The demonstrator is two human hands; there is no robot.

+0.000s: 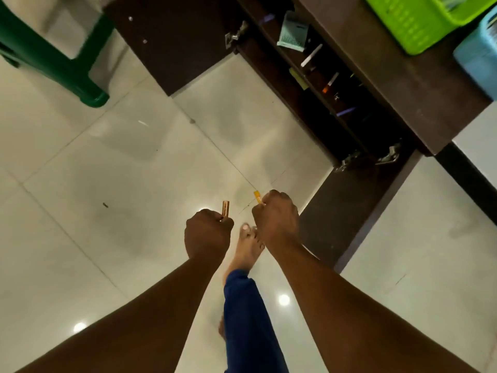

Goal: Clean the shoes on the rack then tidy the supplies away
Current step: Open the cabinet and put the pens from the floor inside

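Lower centre of frame: two hands held out over the tiled floor point(134, 157). Left hand point(208, 235) is curled round a small copper-coloured tube point(225, 209), top end poking out above the fist. Right hand point(277, 220) is curled round a small yellow item point(257, 197); only its tip shows, can't tell what it is. Count: one tube, one yellow item, one per hand.

Handling, my read: both light, rigid, smooth, so likely slippery; grip mid-body, not the ends.

Upper right of frame: open dark cabinet point(403, 84), shelf holding a handful of small supplies, too blurred to count. On top sit one green basket point(419, 25) and one blue basket point(476, 57). Upper left: green plastic stool point(53, 57). No shoes visible.
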